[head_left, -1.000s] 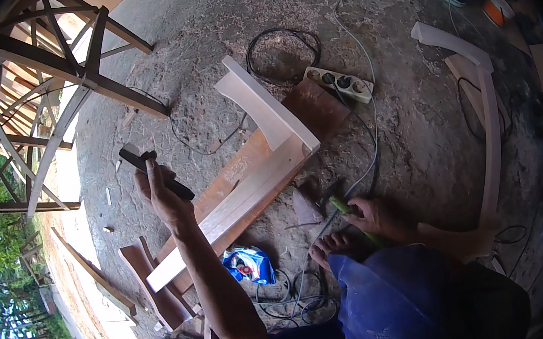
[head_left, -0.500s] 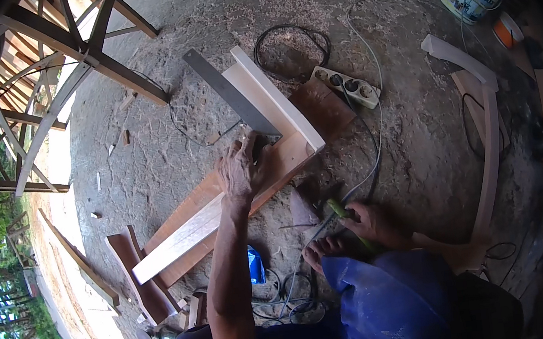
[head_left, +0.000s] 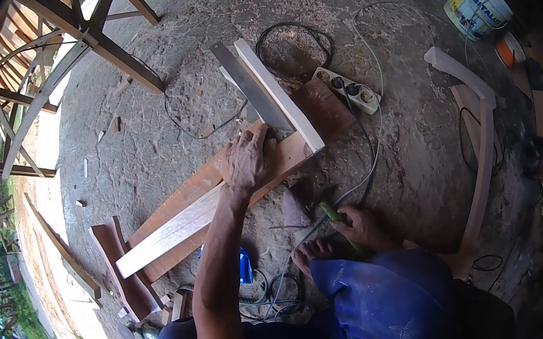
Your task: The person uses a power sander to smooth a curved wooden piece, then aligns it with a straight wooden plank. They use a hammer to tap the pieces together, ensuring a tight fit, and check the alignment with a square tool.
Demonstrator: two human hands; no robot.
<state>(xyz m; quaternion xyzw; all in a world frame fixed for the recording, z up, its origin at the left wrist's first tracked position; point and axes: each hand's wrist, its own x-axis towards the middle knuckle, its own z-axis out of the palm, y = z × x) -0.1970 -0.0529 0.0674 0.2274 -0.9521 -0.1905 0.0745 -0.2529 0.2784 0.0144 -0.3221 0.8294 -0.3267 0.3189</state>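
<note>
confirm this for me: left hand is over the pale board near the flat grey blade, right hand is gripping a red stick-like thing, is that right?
Not quite: the stick-like thing in the right hand is green, not red, as the head view shows. The left hand is indeed over the pale board, near the flat grey blade.

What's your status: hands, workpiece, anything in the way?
Left hand at near end of metal blade, grip unclear. Right hand holding green tool. Metal blade alongside pale crosspiece. Grey cable passing close to right hand.
</note>
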